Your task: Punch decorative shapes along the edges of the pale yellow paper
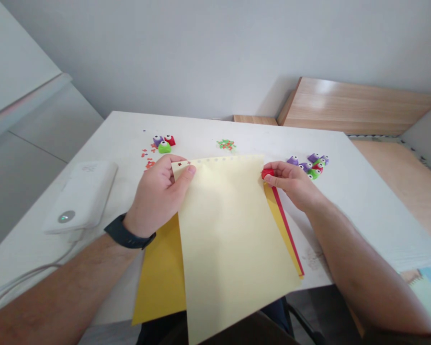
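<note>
My left hand [163, 189] pinches the top left corner of a pale yellow sheet of paper [233, 239], thumb on top. A row of small punched holes runs along the sheet's top edge, with star shapes at the left end. My right hand [292, 184] grips a small red craft punch [267, 173] at the sheet's top right corner. Whether the paper's edge sits inside its slot, I cannot tell. Under the pale sheet lie a deeper yellow sheet [161, 273] and a red sheet [289, 235], mostly covered.
Several more craft punches [316, 165] are grouped at the right, and three punches [164, 146] stand at the left. Paper cutouts [226, 144] form a small pile at the back; red cutouts [150, 164] lie left. A white power bank [82, 196] with cables rests on the table [201, 125].
</note>
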A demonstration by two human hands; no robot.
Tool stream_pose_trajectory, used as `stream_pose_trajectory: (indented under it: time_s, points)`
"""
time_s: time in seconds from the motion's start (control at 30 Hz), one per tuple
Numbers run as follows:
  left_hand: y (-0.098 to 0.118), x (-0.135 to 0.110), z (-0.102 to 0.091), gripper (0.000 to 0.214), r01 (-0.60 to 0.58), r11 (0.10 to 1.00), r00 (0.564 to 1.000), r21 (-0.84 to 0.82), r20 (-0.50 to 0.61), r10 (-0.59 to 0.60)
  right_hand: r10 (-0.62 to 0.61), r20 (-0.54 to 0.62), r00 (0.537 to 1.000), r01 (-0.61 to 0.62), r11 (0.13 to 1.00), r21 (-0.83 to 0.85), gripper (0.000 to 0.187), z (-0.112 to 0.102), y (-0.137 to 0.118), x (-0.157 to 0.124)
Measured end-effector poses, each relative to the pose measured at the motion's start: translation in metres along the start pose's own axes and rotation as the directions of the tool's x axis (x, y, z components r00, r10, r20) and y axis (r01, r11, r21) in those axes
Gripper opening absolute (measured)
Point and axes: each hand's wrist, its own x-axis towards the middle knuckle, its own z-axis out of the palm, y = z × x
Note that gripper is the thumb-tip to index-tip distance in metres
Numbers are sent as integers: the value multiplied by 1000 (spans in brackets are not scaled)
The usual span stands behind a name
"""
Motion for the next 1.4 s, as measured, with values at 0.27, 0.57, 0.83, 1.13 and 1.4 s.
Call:
stream_pose_trajectory:
  time_s: [0.27,0.57,0.83,1.13,1.4]
  points:
    - [-1,0,0,28,3,1000,1000,-28,-13,-3,17,51,999,-17,1000,4,34,0,0,-2]
    - [1,1,1,26,8,998,1000,-66,-11,-9,22,79,997,-23,1000,11,35,3,-1,-5]
    - [-1,-1,1,28,4,997,1000,-72,-24,-6,20,88,996,-25,998,56,35,4,-3,-5]
    - [2,-2,0,28,30,997,999,-67,-31,-32,18,74,997,-21,999,44,36,4,-2,-6]
    - [2,-2,1,28,38,993,999,-108,-3,-38,18,74,997,-23,998,65,35,5,-3,-6]
